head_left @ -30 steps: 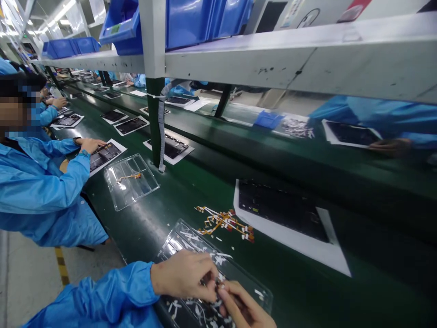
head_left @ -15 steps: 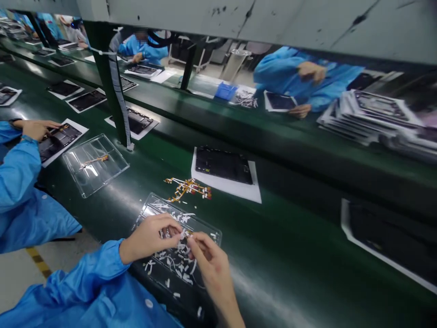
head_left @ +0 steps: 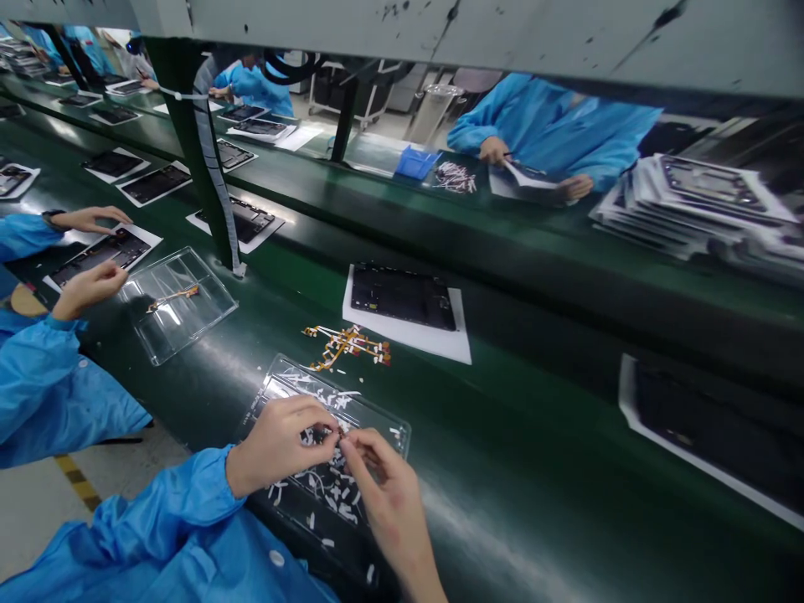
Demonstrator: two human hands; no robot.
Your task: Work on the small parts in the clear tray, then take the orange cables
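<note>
My left hand (head_left: 280, 442) and my right hand (head_left: 380, 494) meet fingertip to fingertip over a clear plastic tray (head_left: 383, 421) littered with small white scraps. Both hands pinch a tiny piece between them; it is too small to name. Just beyond the tray lies a heap of orange flex cables (head_left: 345, 343) with white and red ends. Behind that heap a dark tablet frame (head_left: 402, 295) rests on a white sheet.
A green conveyor belt (head_left: 515, 469) runs across the view. A co-worker's hands (head_left: 85, 289) work at the left near another clear tray (head_left: 179, 303). A green post (head_left: 194, 151) stands behind it. Another dark frame (head_left: 709, 427) lies at the right. People in blue sit opposite.
The view first swung down and right, bringing my hands toward the middle. My fingers kept pinching over the tray. The co-worker's near hand lifted off the frame.
</note>
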